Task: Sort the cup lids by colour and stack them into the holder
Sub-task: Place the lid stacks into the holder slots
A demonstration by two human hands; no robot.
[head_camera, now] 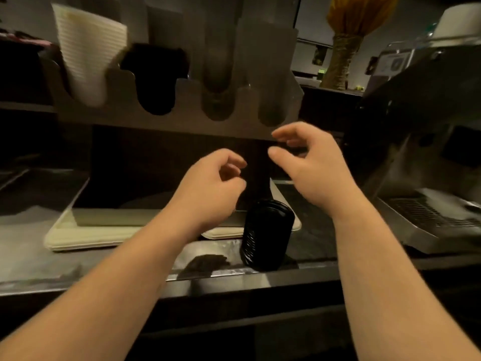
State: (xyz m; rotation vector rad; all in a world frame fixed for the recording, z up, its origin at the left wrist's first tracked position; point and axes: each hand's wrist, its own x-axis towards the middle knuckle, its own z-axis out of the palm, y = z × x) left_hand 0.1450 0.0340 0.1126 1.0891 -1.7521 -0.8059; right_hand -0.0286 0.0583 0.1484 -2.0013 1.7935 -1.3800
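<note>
Above lids, left hand, right hand half-curled

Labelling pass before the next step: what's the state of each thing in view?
white lids: stacked in the leftmost slot of the holder.
black lids: stacked in the second slot.
holder: two right slots too dim to tell their contents.
black lid stack: on the counter, outside the holder, untouched by either hand.
left hand: loosely curled, holds nothing.
right hand: loosely curled, holds nothing.
</note>
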